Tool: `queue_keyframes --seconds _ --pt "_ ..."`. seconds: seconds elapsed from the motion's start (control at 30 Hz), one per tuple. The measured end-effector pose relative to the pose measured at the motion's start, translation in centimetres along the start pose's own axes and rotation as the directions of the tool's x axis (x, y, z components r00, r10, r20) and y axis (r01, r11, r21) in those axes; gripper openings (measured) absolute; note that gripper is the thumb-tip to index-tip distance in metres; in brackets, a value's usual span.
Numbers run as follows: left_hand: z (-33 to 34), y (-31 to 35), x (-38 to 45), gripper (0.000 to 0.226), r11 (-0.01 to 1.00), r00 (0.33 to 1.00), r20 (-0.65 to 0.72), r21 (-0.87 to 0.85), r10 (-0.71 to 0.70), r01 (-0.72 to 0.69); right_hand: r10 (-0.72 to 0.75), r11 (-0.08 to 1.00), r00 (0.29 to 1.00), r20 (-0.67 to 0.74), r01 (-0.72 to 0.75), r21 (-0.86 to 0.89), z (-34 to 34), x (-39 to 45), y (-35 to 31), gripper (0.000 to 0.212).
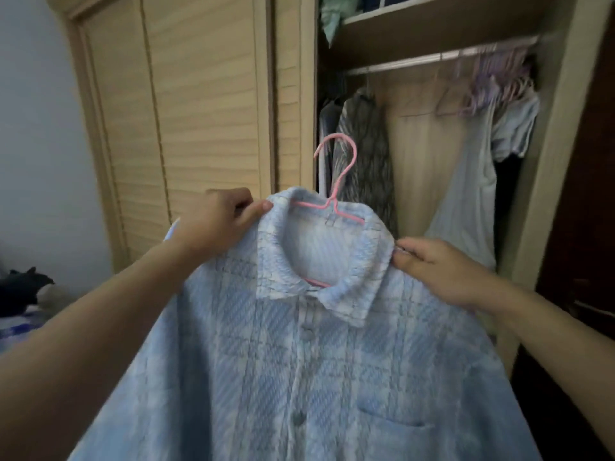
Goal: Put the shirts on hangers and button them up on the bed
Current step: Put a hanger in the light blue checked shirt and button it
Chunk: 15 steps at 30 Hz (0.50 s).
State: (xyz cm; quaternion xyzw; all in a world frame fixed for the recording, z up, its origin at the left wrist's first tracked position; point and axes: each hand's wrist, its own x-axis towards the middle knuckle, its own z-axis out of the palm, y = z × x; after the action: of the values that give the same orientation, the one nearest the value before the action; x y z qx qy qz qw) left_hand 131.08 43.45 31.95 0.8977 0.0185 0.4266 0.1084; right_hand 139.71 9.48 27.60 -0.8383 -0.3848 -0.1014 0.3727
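Observation:
A light blue plaid shirt [299, 361] hangs on a pink wire hanger [336, 181], buttoned down the front, held up in the air before an open wardrobe. My left hand [216, 221] grips the shirt's left shoulder beside the collar, thumb on the collar edge. At the right shoulder, my right hand [436, 267] pinches the fabric. The hanger's hook sticks up above the collar, free of any rail.
The open wardrobe has a metal rail [432, 58] with hung clothes and several purple hangers [492, 78] at its right end. A shelf [432, 24] sits above the rail. Closed slatted doors [199, 94] stand to the left. A bed corner with dark items [23, 287] shows at far left.

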Motion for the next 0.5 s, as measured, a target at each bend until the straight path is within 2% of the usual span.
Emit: queue_keyframes --seconds 0.03,0.1,0.13,0.17,0.23,0.3,0.4,0.43,0.5 --pt "1.0 0.2 0.6 0.049 0.999 0.999 -0.021 0.006 0.05 -0.05 0.016 0.999 0.994 0.112 -0.022 0.048 -1.7 0.0 0.1 0.049" --pt "3.3 0.2 1.9 0.055 0.988 0.988 -0.004 -0.012 0.153 -0.153 0.084 0.992 0.941 0.328 -0.109 0.057 -3.9 -0.7 1.4 0.043" --pt "4.6 0.2 2.6 0.054 0.981 0.98 0.026 -0.025 0.196 -0.195 0.113 0.988 0.916 0.386 -0.143 0.051 -4.4 -1.1 2.5 0.035" --pt "6.0 0.3 3.4 0.053 0.974 0.973 0.057 -0.039 0.226 -0.224 0.143 0.98 0.912 0.384 -0.184 0.072 -4.6 -1.4 3.6 0.029" --pt "9.2 1.0 4.9 0.05 0.97 0.966 0.095 -0.057 0.24 -0.235 0.218 0.958 0.948 0.23 -0.253 0.136 -4.7 -1.1 5.7 0.026" --pt "12.4 1.7 6.2 0.041 0.982 0.979 0.105 -0.098 0.173 -0.163 0.269 0.95 0.962 0.04 -0.272 0.154 -4.9 -0.2 7.4 0.026" --pt "16.8 3.5 6.8 0.022 0.976 0.999 0.028 -0.216 -0.023 0.028 0.347 0.928 0.937 -0.049 -0.335 0.162 -4.9 1.4 8.5 0.026" --pt "17.7 4.5 6.1 0.022 0.936 0.991 0.016 -0.327 -0.135 0.132 0.37 0.921 0.926 -0.069 -0.357 0.154 -4.7 1.9 8.7 0.027" --pt "18.6 7.4 2.6 0.01 0.75 0.951 0.052 -0.603 -0.303 0.272 0.401 0.913 0.907 -0.126 -0.386 0.13 -4.2 3.3 9.0 0.027"
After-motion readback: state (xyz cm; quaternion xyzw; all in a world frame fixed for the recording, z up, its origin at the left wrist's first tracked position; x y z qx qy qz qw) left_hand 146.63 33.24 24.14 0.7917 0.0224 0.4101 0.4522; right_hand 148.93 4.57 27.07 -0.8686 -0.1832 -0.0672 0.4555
